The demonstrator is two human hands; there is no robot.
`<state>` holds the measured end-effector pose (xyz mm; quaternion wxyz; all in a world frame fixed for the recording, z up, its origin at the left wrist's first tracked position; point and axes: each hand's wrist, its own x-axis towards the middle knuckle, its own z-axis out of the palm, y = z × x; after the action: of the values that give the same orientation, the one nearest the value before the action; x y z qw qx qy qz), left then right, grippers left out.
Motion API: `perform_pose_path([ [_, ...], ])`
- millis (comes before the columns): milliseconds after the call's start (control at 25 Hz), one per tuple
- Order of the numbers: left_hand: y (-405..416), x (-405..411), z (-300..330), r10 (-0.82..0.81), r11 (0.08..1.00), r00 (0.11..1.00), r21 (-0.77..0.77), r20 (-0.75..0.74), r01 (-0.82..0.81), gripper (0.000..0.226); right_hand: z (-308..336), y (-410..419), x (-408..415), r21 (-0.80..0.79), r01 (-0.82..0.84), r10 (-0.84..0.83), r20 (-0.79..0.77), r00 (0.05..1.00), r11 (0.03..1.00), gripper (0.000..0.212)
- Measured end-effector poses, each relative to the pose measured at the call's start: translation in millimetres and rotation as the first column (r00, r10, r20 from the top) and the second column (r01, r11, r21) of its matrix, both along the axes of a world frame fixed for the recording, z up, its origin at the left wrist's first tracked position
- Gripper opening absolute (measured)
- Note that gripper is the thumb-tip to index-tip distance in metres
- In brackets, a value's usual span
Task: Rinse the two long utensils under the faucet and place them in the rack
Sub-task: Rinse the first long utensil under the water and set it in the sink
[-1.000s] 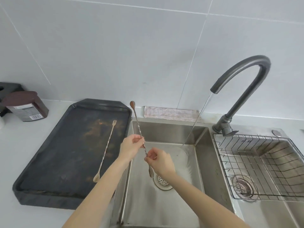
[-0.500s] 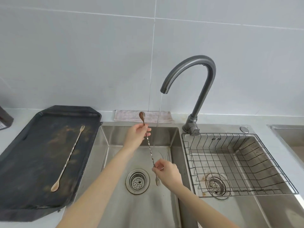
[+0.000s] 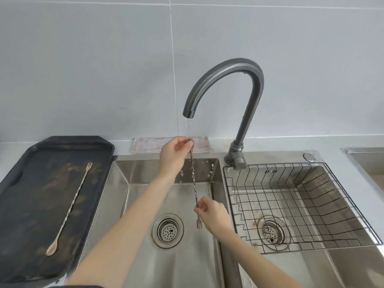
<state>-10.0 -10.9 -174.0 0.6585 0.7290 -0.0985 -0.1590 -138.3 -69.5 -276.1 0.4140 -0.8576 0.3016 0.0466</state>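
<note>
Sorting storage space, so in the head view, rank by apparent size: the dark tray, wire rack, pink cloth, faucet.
1. dark tray
2. wire rack, close to the tray, so unsure
3. faucet
4. pink cloth

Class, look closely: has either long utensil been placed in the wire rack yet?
No: the wire rack holds nothing; one utensil lies on the dark tray.
</note>
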Motion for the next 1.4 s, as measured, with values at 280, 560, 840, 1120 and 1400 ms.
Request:
perform_pose_path([
  [280,7,-5,-11,-0.001,0.999,1.0,-0.033,-0.026,0.0,0.014,6,3,4,0.014,-0.036,0.036,0.036,0.999,0.999,0.006],
  [560,7,-9,-6,0.039,0.984,0.995,-0.172,-0.095,-0.054,0.021,5,0,-2,-0.023,-0.083,0.082,-0.021,0.996,0.996,0.012],
  [840,13,-16,-22,-0.081,0.983,0.984,-0.176,-0.159,0.052,0.022,7,0,-3,0.001,-0.094,0.094,-0.002,0.996,0.996,0.021],
  [1120,3,-4,-5,-0.055,0.995,0.998,-0.09,-0.028,0.052,0.016,16,-1,6,-0.038,-0.071,0.073,0.05,0.996,0.997,0.017],
  [1400,-2,1,-3,-0.079,0.997,0.997,-0.007,0.013,0.079,0.02,21,-3,9,-0.035,0.01,-0.006,0.109,0.994,0.999,0.03],
])
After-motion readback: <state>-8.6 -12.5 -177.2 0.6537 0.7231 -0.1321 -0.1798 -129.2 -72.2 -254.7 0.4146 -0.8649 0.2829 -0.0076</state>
